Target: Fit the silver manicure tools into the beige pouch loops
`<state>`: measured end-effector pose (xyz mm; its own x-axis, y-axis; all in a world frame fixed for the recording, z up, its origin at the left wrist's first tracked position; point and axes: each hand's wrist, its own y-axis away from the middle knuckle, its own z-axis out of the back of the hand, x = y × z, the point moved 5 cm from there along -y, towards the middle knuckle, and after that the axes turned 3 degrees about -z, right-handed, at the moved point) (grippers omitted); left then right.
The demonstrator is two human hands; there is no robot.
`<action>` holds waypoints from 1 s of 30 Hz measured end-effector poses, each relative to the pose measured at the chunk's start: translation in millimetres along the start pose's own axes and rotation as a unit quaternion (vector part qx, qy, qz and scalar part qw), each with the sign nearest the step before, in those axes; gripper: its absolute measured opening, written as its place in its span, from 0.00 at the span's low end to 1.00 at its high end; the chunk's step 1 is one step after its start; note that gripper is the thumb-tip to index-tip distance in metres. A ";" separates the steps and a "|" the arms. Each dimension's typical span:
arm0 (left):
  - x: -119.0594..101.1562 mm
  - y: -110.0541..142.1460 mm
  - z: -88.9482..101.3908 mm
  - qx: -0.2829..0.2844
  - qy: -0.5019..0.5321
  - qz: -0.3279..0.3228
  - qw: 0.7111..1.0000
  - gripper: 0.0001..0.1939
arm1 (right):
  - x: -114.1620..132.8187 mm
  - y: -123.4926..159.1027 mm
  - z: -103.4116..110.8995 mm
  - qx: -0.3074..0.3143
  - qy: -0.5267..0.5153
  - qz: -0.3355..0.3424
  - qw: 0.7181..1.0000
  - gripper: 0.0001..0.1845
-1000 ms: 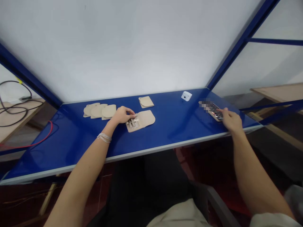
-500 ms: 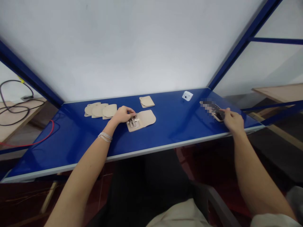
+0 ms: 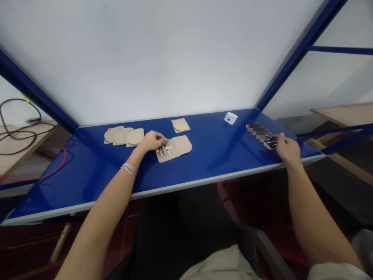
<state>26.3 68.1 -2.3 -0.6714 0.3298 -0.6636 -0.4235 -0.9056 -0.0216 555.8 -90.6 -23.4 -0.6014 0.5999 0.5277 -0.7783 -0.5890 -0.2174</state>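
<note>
A beige manicure case (image 3: 182, 145) lies unfolded on the blue table, with several small metal tools (image 3: 164, 151) strapped in its left half. My left hand (image 3: 152, 140) rests at the case's upper left edge. Its thumb and fingertips are pinched around the end of a metal manicure tool there, partly hidden by the fingers. On the right, a phone (image 3: 271, 143) lies face up with a lit screen, part of it pixelated. My right hand (image 3: 288, 150) is at the phone's near right edge, index finger stretched towards the screen, other fingers loosely curled.
Several closed beige cases (image 3: 135, 137) overlap left of my left hand. Another closed case (image 3: 180, 125) lies behind the unfolded one. A small white camera-shaped item (image 3: 230, 118) sits near the back edge. Blue frame posts (image 3: 287, 64) flank the table; a red cable (image 3: 62, 161) hangs at left.
The phone's lower screen has gone from mostly dark to showing bright icons. My right index finger has drawn back slightly to the right. My left hand stays almost still at the case.
</note>
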 end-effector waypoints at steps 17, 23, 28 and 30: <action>-2.5 2.1 1.2 0.006 -0.011 0.004 1.000 0.15 | -15.7 -6.4 -2.6 -0.059 -0.045 -0.006 0.997 0.31; -2.7 2.7 1.6 0.007 -0.012 0.005 1.000 0.14 | -3.3 -4.5 -3.3 -0.013 0.010 0.020 1.000 0.29; -2.0 2.2 1.7 0.011 -0.006 0.005 1.000 0.14 | -3.0 -2.7 -1.5 -0.019 -0.001 0.005 1.000 0.28; -1.9 2.4 1.5 0.013 -0.004 0.003 1.000 0.14 | -7.8 -3.0 -1.1 -0.035 -0.028 -0.007 0.999 0.30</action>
<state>25.7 65.7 0.0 -0.6794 0.3264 -0.6572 -0.4345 -0.9006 0.0019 562.6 -92.9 -27.8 -0.5806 0.5755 0.5759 -0.7985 -0.5408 -0.2646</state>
